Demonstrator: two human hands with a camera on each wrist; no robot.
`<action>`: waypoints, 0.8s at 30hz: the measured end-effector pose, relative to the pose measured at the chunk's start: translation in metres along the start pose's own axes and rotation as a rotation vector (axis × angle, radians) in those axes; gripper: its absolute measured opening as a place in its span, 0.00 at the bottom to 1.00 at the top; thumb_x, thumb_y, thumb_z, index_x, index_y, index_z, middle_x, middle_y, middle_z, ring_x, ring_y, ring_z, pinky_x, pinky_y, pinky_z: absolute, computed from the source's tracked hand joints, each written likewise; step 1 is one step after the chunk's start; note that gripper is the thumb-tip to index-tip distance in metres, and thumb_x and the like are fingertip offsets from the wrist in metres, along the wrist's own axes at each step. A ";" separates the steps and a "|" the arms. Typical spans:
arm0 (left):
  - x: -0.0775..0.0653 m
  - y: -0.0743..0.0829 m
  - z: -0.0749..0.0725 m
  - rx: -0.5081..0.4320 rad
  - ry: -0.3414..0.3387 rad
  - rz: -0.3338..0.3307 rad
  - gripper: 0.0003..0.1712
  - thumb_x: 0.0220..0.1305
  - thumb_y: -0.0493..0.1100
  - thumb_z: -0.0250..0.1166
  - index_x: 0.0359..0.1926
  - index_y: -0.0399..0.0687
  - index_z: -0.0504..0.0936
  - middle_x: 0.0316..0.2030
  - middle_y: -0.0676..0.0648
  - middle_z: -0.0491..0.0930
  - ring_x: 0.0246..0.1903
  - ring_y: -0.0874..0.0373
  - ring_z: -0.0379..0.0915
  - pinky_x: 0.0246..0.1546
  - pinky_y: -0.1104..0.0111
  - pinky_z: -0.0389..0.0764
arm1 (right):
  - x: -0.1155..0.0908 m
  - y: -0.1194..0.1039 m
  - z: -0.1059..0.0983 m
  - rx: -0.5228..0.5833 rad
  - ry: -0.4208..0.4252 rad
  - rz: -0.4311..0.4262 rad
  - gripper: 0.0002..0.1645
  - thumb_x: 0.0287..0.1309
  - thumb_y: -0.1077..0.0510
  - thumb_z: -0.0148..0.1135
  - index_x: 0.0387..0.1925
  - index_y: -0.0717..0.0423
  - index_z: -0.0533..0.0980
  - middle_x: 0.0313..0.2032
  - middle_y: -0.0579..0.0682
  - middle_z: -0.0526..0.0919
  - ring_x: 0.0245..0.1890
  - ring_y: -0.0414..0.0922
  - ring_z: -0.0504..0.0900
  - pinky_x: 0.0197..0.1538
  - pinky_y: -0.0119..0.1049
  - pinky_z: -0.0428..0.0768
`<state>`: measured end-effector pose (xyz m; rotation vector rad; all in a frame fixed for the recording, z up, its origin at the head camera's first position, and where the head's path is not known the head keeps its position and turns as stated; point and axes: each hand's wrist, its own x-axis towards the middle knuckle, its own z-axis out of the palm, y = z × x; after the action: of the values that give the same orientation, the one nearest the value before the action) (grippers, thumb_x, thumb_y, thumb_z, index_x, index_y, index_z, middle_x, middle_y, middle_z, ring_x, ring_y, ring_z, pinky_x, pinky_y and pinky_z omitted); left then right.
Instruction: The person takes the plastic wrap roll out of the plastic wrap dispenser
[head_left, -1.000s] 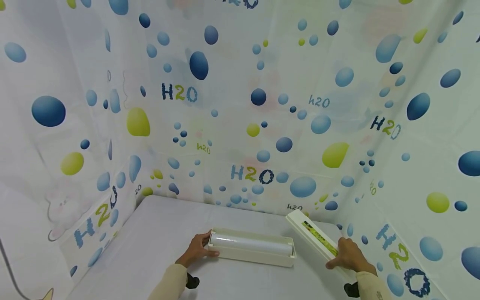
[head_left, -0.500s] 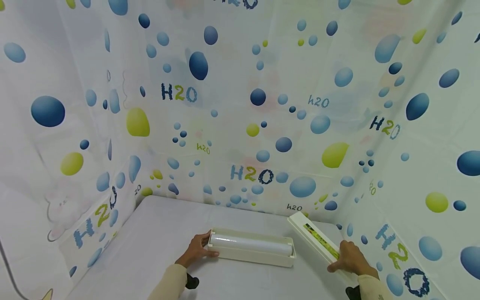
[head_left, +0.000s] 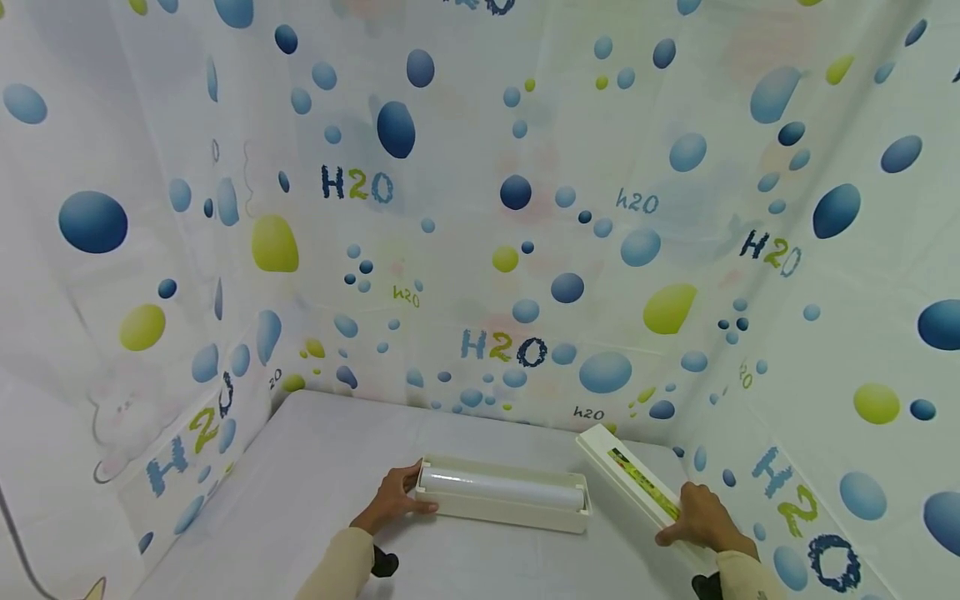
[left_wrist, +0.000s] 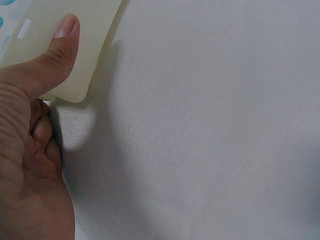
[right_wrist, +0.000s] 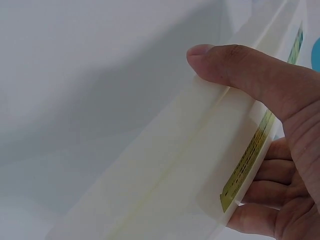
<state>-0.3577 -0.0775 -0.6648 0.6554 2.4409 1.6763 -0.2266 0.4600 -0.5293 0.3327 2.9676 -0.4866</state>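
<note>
A long cream dispenser box (head_left: pixel 510 512) stands without its cover on the white table, a roll of clear plastic film (head_left: pixel 502 487) lying inside it. My left hand (head_left: pixel 393 498) grips the box's left end; in the left wrist view the thumb (left_wrist: pixel 62 50) presses along the cream wall (left_wrist: pixel 92 45). To the right, my right hand (head_left: pixel 701 517) holds the long cream lid (head_left: pixel 611 450), slanted with its far end toward the back. A green and yellow label (head_left: pixel 643 483) runs along the lid. The right wrist view shows the thumb (right_wrist: pixel 235 65) over the lid, with fingers curled at its labelled edge.
White cloth covers the table (head_left: pixel 337 450). Curtains (head_left: pixel 450 250) printed with blue and green drops and H2O lettering enclose it at the back and both sides. A dark cable (head_left: pixel 22 542) hangs at the far left.
The right hand and the lid have shifted very slightly right and down. The left hand and the box with the roll stay in place.
</note>
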 end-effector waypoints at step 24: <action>0.001 -0.005 0.003 0.004 0.013 -0.009 0.57 0.52 0.36 0.88 0.76 0.20 0.67 0.71 0.24 0.76 0.69 0.28 0.77 0.73 0.42 0.78 | -0.003 0.006 0.006 -0.006 -0.011 0.025 0.39 0.38 0.50 0.92 0.39 0.70 0.76 0.28 0.54 0.82 0.27 0.47 0.83 0.32 0.42 0.87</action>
<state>-0.3591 -0.0762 -0.6699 0.6355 2.4531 1.6775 -0.2217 0.4624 -0.5364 0.3652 2.9501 -0.4751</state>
